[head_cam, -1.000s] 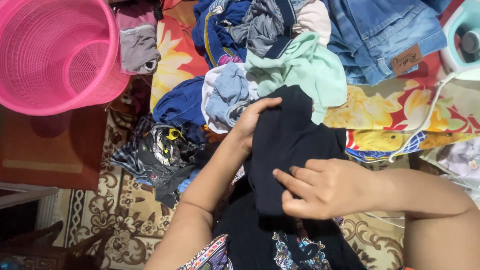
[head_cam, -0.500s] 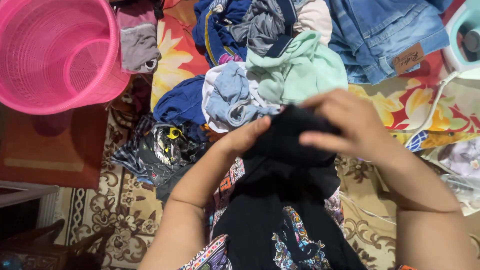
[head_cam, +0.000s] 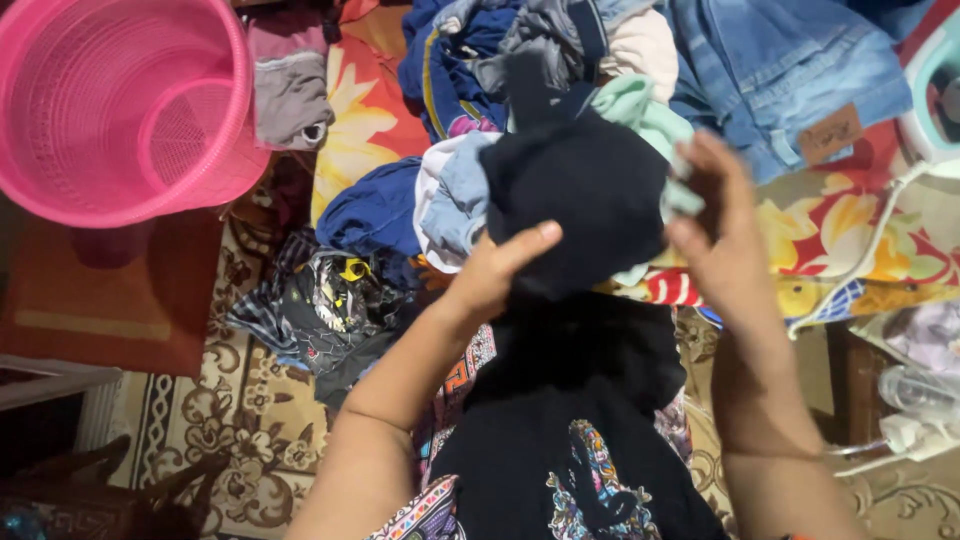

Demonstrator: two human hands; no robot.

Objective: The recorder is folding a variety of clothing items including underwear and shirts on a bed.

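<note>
A black garment is lifted in front of me, its upper part raised over the clothes pile. My left hand grips its lower left edge, thumb pointing right. On the garment's right side my right hand pinches the cloth with fingers up. The rest of the black cloth hangs down toward my lap. Behind it lies a heap of clothes: a mint green piece, a light blue and white piece and a dark blue piece.
A pink plastic laundry basket lies on its side at the upper left. Blue jeans lie at the upper right on a red and yellow flowered sheet. An iron with a white cord sits at the right edge. Patterned carpet lies below.
Both hands have lifted the black garment upward and away from me. My right hand moved from the garment's lower front to its top, then to its right side.
</note>
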